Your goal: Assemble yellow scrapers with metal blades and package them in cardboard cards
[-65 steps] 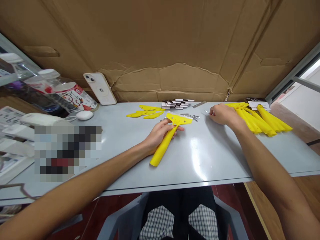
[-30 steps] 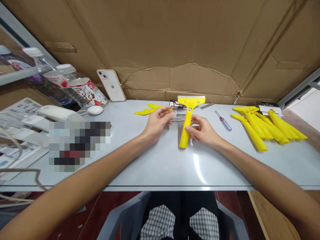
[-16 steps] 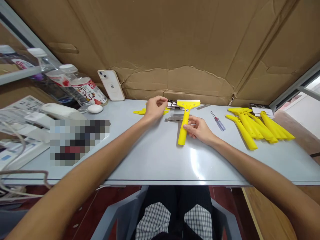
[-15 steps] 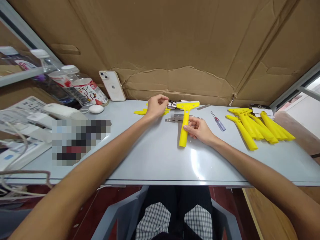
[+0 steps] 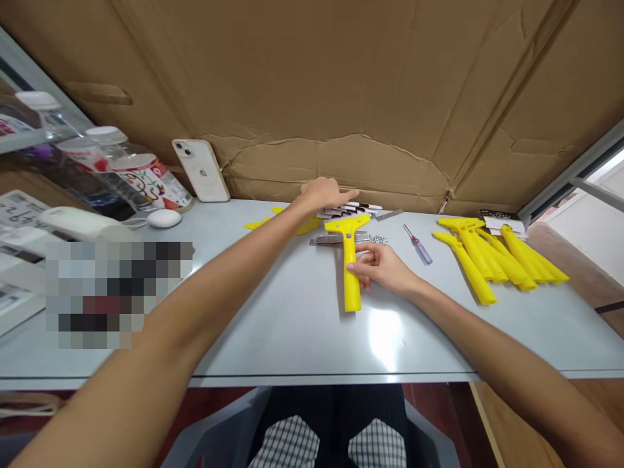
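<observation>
Yellow plastic makes up the scraper (image 5: 349, 253) that the person's right hand (image 5: 383, 265) grips by the handle, around the middle of the table (image 5: 273, 325), head toward the back edge. The left hand (image 5: 320, 194) reaches to the back edge, over the left end of some white strips (image 5: 348, 210); its fingertips are hidden, so whether it holds anything cannot be told. Work seems only partway along: plates (image 5: 309, 227), blades (image 5: 336, 239) and screws (image 5: 378, 239) lie loose, apparently unused, and the screwdriver (image 5: 422, 250) rests apart. More handles (image 5: 511, 266) are piled toward the right edge, whether finished or not is unclear, as is how complete the held one is.
</observation>
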The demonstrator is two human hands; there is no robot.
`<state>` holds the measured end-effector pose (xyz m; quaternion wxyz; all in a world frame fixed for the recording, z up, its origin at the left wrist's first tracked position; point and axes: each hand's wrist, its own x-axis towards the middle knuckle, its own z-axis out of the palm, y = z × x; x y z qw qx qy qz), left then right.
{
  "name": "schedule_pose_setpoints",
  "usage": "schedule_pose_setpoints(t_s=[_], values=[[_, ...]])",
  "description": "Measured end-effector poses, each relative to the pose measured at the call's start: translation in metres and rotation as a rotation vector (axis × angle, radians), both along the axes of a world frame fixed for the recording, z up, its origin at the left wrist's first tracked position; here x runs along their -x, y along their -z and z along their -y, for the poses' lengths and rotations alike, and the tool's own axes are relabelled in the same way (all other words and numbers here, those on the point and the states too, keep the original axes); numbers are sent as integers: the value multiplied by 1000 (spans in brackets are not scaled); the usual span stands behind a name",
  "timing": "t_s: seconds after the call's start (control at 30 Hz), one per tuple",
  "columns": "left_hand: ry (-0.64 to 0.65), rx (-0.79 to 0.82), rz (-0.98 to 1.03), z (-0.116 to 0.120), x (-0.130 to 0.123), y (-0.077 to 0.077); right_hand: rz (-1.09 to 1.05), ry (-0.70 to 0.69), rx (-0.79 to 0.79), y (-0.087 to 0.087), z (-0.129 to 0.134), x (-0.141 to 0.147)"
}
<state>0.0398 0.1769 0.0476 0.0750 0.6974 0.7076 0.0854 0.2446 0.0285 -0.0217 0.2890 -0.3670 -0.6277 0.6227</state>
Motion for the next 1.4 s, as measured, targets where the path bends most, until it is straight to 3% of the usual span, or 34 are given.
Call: schedule_pose_setpoints(t_s=[0.17, 0.4, 0.57, 0.7, 0.9, 1.03, 1.17, 1.3, 1.4], values=[[41, 71, -9, 1, -2, -3, -17, -35, 1, 0, -2, -2], [48, -137, 417, -2, 13, 15, -14, -44, 7, 3, -4, -2], [19, -245, 642, 5, 15, 11, -22, -44, 4, 5, -6, -2], [35, -220, 958, 18, 21, 9, -19, -50, -12, 6, -7, -3], [53, -212, 1388, 57, 48, 19, -95, -54, -1, 4, -7, -4], [68, -199, 1476, 91, 59, 26, -244, -19, 43, 4, -6, -4], [247, -98, 1438, 120, 56, 36, -383, 92, 63, 2, -6, -3], [485, 129, 1301, 136, 46, 46, -464, 192, 64, -2, -7, -2], [529, 168, 1201, 142, 40, 48, -493, 231, 75, -3, -8, -2]])
